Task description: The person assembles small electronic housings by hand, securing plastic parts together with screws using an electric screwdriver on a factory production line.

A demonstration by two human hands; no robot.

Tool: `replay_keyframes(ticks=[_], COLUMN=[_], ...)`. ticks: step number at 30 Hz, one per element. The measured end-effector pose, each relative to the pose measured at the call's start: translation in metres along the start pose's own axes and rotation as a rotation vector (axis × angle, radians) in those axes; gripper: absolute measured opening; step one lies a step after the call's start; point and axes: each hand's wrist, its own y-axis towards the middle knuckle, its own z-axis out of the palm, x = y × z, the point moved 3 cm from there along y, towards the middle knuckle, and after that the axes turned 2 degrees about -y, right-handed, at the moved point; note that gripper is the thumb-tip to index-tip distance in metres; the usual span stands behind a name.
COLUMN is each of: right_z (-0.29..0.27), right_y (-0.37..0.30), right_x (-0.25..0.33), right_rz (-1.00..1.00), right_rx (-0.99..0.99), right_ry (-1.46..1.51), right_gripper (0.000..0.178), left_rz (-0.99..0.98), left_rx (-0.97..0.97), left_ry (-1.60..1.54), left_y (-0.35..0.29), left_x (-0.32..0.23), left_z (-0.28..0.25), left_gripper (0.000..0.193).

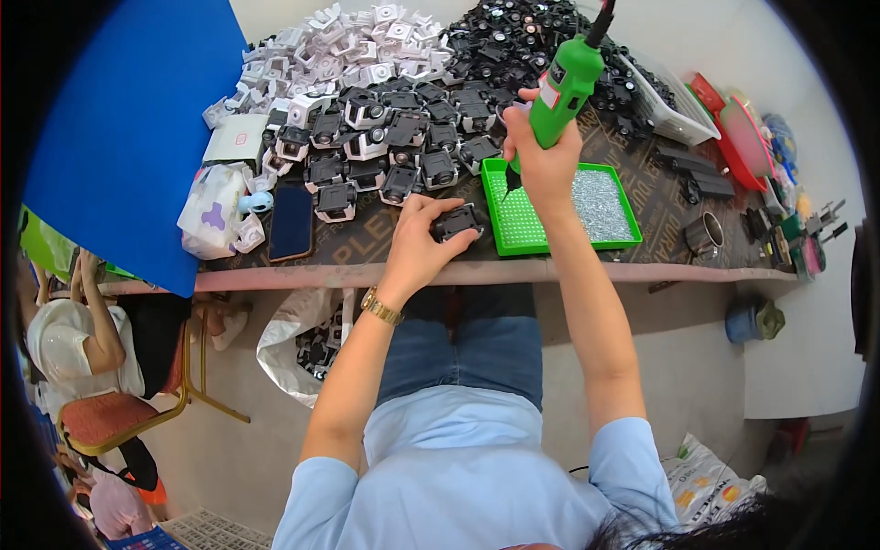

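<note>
Green electric screwdriver (566, 87) and small black case (456, 221) were the two things being held. The right hand (543, 156) was curled snugly around the screwdriver, with its thumb and fingers wrapped about the green body. Its thin dark tip pointed down over the left part of a green tray (522, 248). That part had a white sheet full of little holes (522, 218), and the right part was full of tiny silver screws (600, 203).

The left hand (423, 236) was partly curled, with its thumb and fingers a little way apart and the black case between them. The case was near the front edge of the dark table (357, 250), just left of the tray. A gold watch (381, 307) sat on the left wrist (it looked shiny).

Behind the left hand was a crowd of black-and-white cases (367, 171). Farther back were a heap of white parts (339, 46) and a heap of black parts (513, 41). A phone (291, 223) lay to the left.
</note>
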Motion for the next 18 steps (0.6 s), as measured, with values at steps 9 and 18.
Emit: replay_keyframes(ticks=[9,18], right_z=[-0.004,-0.001], right_y=[-0.013,-0.02], right_x=[-0.002,-0.002], right_rz=[0.111,0.115], right_rx=[0.048,0.05], right_ry=[0.024,0.015], right_gripper=[0.04,0.036], left_rz=[-0.024,-0.028], left_rx=[-0.027,-0.024], left_ry=[0.012,-0.027], left_y=[0.003,0.001], left_x=[0.0,0.0], left_z=[-0.001,-0.002], left_gripper=[0.046,0.046])
